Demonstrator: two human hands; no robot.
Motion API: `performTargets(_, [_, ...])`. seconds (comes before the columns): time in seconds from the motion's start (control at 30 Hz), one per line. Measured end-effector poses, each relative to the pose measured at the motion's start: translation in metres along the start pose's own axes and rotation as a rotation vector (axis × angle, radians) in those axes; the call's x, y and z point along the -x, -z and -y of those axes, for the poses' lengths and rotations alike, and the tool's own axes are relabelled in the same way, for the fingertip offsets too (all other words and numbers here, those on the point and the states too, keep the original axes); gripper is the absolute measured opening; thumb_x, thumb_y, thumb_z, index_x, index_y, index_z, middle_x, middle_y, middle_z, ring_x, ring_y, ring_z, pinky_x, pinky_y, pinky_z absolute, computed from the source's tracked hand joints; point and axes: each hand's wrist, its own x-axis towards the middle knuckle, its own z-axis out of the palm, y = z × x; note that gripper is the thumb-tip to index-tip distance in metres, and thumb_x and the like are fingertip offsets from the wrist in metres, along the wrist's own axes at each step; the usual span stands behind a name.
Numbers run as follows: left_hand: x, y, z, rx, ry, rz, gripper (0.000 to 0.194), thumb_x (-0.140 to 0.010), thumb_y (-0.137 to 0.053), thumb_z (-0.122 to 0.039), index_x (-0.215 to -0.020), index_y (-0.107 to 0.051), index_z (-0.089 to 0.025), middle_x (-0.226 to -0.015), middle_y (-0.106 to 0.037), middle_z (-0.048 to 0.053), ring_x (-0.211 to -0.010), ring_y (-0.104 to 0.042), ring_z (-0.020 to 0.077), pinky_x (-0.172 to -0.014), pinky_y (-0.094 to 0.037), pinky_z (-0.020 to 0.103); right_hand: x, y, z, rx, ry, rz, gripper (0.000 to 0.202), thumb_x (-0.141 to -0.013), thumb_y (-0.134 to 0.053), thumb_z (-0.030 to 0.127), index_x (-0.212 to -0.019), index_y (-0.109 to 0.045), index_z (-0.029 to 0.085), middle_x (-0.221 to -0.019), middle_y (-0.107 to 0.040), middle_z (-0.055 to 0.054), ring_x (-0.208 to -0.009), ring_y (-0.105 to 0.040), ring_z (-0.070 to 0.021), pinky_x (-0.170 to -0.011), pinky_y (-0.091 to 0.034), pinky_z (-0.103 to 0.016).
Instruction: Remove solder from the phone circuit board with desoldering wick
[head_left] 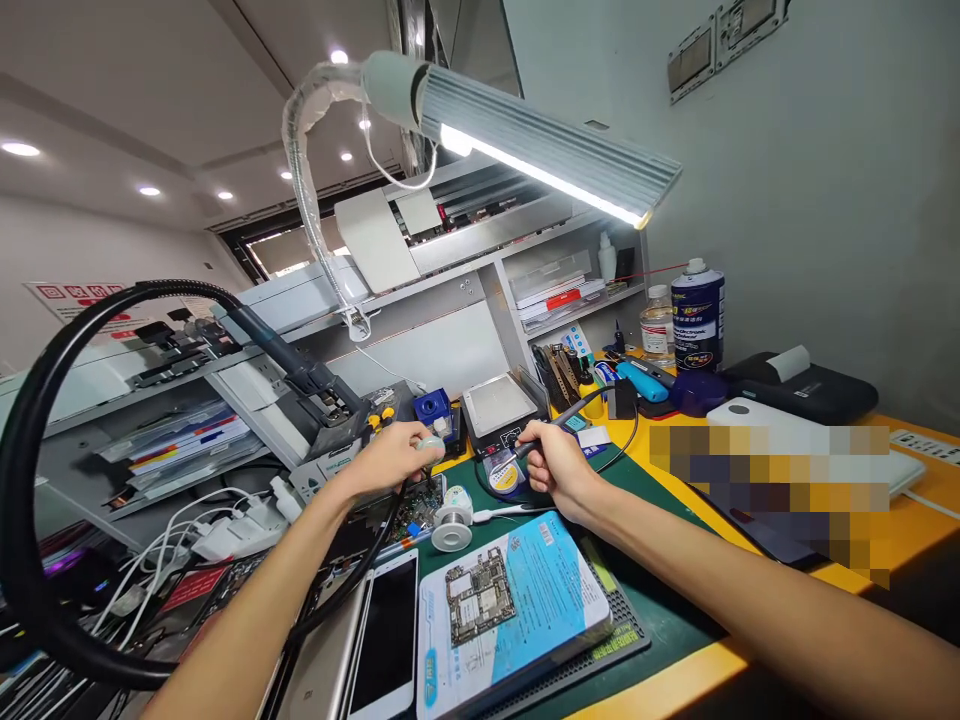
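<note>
My left hand [394,455] is closed at the back left of the green mat [667,590], its fingers round a small pale rounded thing [430,445] whose kind I cannot make out. Small electronic parts lie below it. My right hand [555,465] is closed round a slim, dark-handled soldering iron [577,405], which slants up to the right toward a black cable. Near the hands stand a solder spool [452,531] and a round yellow-and-white tin [504,474]. A phone circuit board [480,595] lies on a blue-and-white box [547,610] in front.
A white phone [385,635] lies left of the box. A thick black hose [22,480] loops at the left, by a hot-air gun [300,350]. Overhead hangs a lit lamp [547,140]. A spray can [697,315] and a clear bottle [657,325] stand back right.
</note>
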Motion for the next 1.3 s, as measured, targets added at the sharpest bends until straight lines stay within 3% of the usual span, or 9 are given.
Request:
performTargets(0.17, [0.076,-0.029,0.029,0.283,0.006,-0.040,0.038,-0.102,-0.067,-0.041,-0.132,-0.063,-0.018,-0.129,-0.068,0.010,-0.106,-0.071,0.0233,-0.089,-0.062,0.044,0.009,-0.001,-0.001,0.067,-0.064,0.143,0.034,-0.103,-0.069,0.035,-0.132,-0.065,0.018,-0.130,-0.069,-0.011,-0.106,-0.072,-0.0256,-0.088,-0.063,-0.046])
performTargets(0.3, [0.104,-0.061,0.050,0.461,-0.012,-0.047,0.039,-0.102,-0.067,-0.041,-0.134,-0.062,-0.018,-0.127,-0.068,0.009,-0.104,-0.071,0.0225,-0.087,-0.063,0.043,0.017,-0.005,-0.006,0.179,-0.105,0.222,0.031,-0.103,-0.068,0.035,-0.128,-0.067,0.017,-0.123,-0.071,-0.009,-0.098,-0.073,-0.0230,-0.082,-0.064,-0.042])
performTargets(0.47, [0.105,-0.082,0.062,0.655,-0.056,-0.046,0.037,-0.103,-0.066,-0.041,-0.131,-0.062,-0.017,-0.120,-0.069,0.008,-0.094,-0.071,0.0194,-0.079,-0.063,0.038,0.025,-0.006,-0.010,0.352,-0.112,0.254,0.029,-0.103,-0.068,0.035,-0.125,-0.067,0.016,-0.119,-0.072,-0.008,-0.093,-0.074,-0.0214,-0.079,-0.064,-0.039])
performTargets(0.73, [0.113,-0.083,0.068,0.772,-0.169,-0.032,0.038,-0.103,-0.066,-0.045,-0.128,-0.062,-0.017,-0.087,-0.066,-0.001,-0.058,-0.058,0.0081,-0.052,-0.051,0.021,0.028,-0.001,-0.019,0.504,-0.076,0.251,0.023,-0.105,-0.066,0.036,-0.114,-0.068,0.015,-0.093,-0.071,-0.001,-0.064,-0.066,-0.0117,-0.055,-0.057,-0.025])
performTargets(0.87, [0.106,-0.090,0.062,0.785,-0.211,-0.112,0.043,-0.097,-0.072,-0.045,-0.128,-0.063,-0.017,-0.098,-0.072,0.003,-0.072,-0.068,0.0132,-0.064,-0.059,0.028,0.027,0.002,-0.023,0.537,-0.044,0.256,0.023,-0.106,-0.064,0.037,-0.107,-0.068,0.014,-0.081,-0.067,0.003,-0.052,-0.058,-0.0078,-0.045,-0.050,-0.020])
performTargets(1.0, [0.100,-0.097,0.051,0.727,-0.242,-0.197,0.044,-0.097,-0.067,-0.051,-0.125,-0.066,-0.017,-0.104,-0.078,0.007,-0.092,-0.075,0.0215,-0.079,-0.062,0.035,0.031,0.006,-0.022,0.552,-0.016,0.287,0.028,-0.107,-0.062,0.041,-0.100,-0.067,0.014,-0.067,-0.062,0.007,-0.041,-0.050,-0.0050,-0.036,-0.041,-0.016])
performTargets(1.1, [0.099,-0.103,0.045,0.609,-0.264,-0.264,0.046,-0.099,-0.061,-0.052,-0.133,-0.065,-0.021,-0.105,-0.079,0.006,-0.087,-0.074,0.0220,-0.075,-0.060,0.033,0.034,0.007,-0.018,0.550,0.003,0.327,0.031,-0.106,-0.062,0.042,-0.092,-0.065,0.015,-0.060,-0.062,0.008,-0.035,-0.050,-0.0050,-0.031,-0.036,-0.015])
performTargets(1.3, [0.093,-0.100,0.035,0.325,-0.377,-0.355,0.041,-0.105,-0.054,-0.043,-0.140,-0.066,-0.025,-0.116,-0.072,0.006,-0.084,-0.066,0.0181,-0.082,-0.056,0.033,0.037,0.007,-0.015,0.533,0.071,0.344,0.023,-0.082,-0.075,0.035,-0.074,-0.060,0.019,-0.053,-0.070,0.002,-0.028,-0.054,-0.0087,-0.025,-0.033,-0.014])
